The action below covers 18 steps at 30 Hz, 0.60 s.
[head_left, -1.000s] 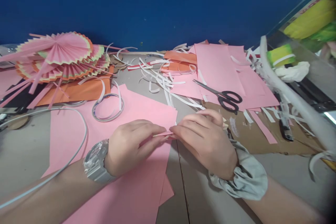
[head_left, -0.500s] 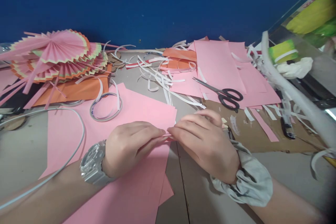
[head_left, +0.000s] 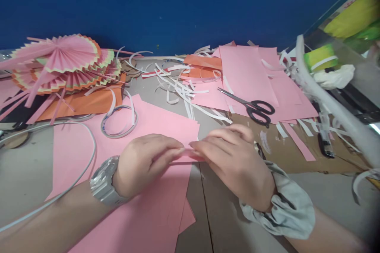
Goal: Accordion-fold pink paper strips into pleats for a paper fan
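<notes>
Our folded paper (head_left: 190, 155) is pink; near the grey bench's (head_left: 29, 174) far edge we see pink fans (head_left: 73, 53) banded orange and, seemingly, cream.

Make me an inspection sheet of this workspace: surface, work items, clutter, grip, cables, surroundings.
Surface: grey table, partly covered by pink sheets and cardboard.
Work items: narrow pink paper between the hands; its far ends are hidden.
Clutter: white strips, scissors, paper fans.
Grip: left hand and right hand both pinch the paper.
Cables: one pale cable loops at left, crossing the left forearm.
Surroundings: blue panel behind; yellow-green items at right.
</notes>
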Motion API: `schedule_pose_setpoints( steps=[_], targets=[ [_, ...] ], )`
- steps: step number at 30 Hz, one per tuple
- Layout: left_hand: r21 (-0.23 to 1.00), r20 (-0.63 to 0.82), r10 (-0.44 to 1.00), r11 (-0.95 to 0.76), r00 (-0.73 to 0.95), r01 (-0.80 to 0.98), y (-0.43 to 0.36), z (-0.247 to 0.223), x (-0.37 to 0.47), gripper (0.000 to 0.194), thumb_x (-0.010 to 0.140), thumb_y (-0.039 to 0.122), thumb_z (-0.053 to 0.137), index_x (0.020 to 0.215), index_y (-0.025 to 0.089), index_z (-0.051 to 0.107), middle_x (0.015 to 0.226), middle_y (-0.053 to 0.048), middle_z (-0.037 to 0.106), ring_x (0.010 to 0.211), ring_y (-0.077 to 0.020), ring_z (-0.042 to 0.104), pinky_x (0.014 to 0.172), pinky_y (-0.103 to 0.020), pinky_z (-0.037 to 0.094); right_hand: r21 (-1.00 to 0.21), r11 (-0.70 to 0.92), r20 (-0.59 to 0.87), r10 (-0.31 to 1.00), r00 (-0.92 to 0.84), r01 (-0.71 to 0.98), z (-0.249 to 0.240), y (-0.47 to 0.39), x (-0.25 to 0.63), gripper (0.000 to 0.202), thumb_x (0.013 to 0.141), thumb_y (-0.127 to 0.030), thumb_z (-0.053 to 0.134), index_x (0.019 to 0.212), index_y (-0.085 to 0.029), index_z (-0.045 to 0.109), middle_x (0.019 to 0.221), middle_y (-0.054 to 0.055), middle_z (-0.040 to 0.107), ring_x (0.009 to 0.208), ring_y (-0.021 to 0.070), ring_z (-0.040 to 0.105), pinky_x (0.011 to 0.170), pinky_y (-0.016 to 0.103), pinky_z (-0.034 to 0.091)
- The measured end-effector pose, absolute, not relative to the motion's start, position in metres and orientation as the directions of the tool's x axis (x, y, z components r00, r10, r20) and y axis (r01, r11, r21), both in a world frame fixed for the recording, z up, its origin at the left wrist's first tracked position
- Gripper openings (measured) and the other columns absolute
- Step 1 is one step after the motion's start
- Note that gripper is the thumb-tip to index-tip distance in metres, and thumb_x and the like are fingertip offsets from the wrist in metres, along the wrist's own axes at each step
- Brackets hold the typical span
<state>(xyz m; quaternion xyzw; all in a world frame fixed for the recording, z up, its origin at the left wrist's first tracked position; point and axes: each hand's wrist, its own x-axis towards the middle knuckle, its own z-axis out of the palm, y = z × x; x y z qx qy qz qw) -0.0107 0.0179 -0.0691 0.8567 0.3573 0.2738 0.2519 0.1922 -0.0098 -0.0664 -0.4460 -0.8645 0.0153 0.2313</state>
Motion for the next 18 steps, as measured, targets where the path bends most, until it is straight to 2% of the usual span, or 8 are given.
schedule_pose_setpoints(
  steps=[4, 6, 12, 15, 18],
  targets=[
    [0.686, 0.143, 0.840, -0.465, 0.524, 0.559, 0.019, -0.067, -0.011, 0.018, 0.088, 0.022, 0.044, 0.077, 0.018, 0.057, 0.061, 0.004, 0.059, 0.055, -0.0084, 0.054, 0.054, -0.018, 0.041, -0.302, 0.543, 0.327, 0.831, -0.450, 0.783, -0.066, -0.004, 0.195, 0.033, 0.094, -0.027, 0.034, 0.072, -0.018, 0.056, 0.061, 0.000, 0.061, 0.069, 0.0137, 0.054, 0.075, 0.034, 0.029],
    [0.710, 0.085, 0.867, -0.399, 0.492, 0.581, 0.021, -0.066, -0.011, 0.023, 0.089, 0.025, 0.042, 0.072, 0.018, 0.055, 0.053, 0.005, 0.052, 0.049, -0.0082, 0.048, 0.049, -0.019, 0.038, -0.311, 0.525, 0.288, 0.846, -0.448, 0.792, -0.067, -0.002, 0.194, 0.037, 0.095, -0.031, 0.031, 0.069, -0.017, 0.054, 0.059, 0.000, 0.061, 0.065, 0.0138, 0.054, 0.073, 0.034, 0.029],
    [0.762, 0.019, 0.851, -0.353, 0.525, 0.543, 0.027, -0.062, -0.008, 0.022, 0.088, 0.029, 0.043, 0.074, 0.017, 0.055, 0.061, 0.003, 0.054, 0.055, -0.0093, 0.048, 0.052, -0.020, 0.040, -0.355, 0.512, 0.198, 0.859, -0.472, 0.783, -0.069, -0.001, 0.195, 0.032, 0.093, -0.033, 0.036, 0.075, -0.017, 0.057, 0.066, 0.002, 0.062, 0.067, 0.0153, 0.054, 0.072, 0.032, 0.031],
    [0.750, 0.019, 0.817, -0.393, 0.577, 0.532, 0.027, -0.060, -0.007, 0.021, 0.087, 0.030, 0.046, 0.076, 0.017, 0.058, 0.069, 0.001, 0.060, 0.061, -0.0112, 0.053, 0.058, -0.022, 0.042, -0.368, 0.529, 0.207, 0.849, -0.487, 0.765, -0.069, -0.001, 0.195, 0.035, 0.094, -0.032, 0.032, 0.077, -0.017, 0.058, 0.067, 0.003, 0.061, 0.069, 0.0160, 0.053, 0.072, 0.032, 0.032],
    [0.741, 0.012, 0.799, -0.411, 0.601, 0.531, 0.030, -0.057, -0.009, 0.025, 0.088, 0.028, 0.042, 0.072, 0.017, 0.058, 0.066, 0.002, 0.060, 0.060, -0.0111, 0.054, 0.058, -0.022, 0.042, -0.357, 0.531, 0.216, 0.847, -0.485, 0.769, -0.068, -0.001, 0.193, 0.032, 0.094, -0.030, 0.034, 0.075, -0.017, 0.057, 0.066, 0.003, 0.060, 0.068, 0.0159, 0.053, 0.071, 0.032, 0.032]
  ],
)
